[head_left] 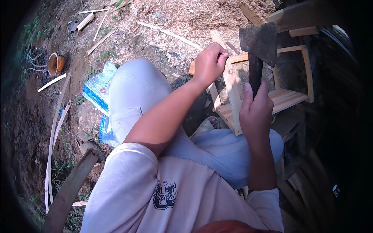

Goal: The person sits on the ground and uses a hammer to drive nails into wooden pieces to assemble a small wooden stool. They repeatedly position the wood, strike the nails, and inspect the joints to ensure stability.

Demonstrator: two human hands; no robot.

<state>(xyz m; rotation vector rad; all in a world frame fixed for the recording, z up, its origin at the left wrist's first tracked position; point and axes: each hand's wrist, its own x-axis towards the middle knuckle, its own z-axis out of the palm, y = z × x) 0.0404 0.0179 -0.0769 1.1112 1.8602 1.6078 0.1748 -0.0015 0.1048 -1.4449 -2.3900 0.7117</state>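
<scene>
While the right hand point(257, 110) is gripping one axe point(258, 42), partly hiding one frame point(234, 91), the left hand point(210, 64) is pinching closed, contents unclear; one bucket point(60, 64) is sitting far left.

Brown earth point(74, 48) carries pale wood shavings point(190, 11) beyond the left hand point(211, 64); well to that hand's left lie an orange-brown container point(57, 65), thin wooden strips point(52, 82) and, nearer, blue-and-white plastic point(96, 93).
</scene>
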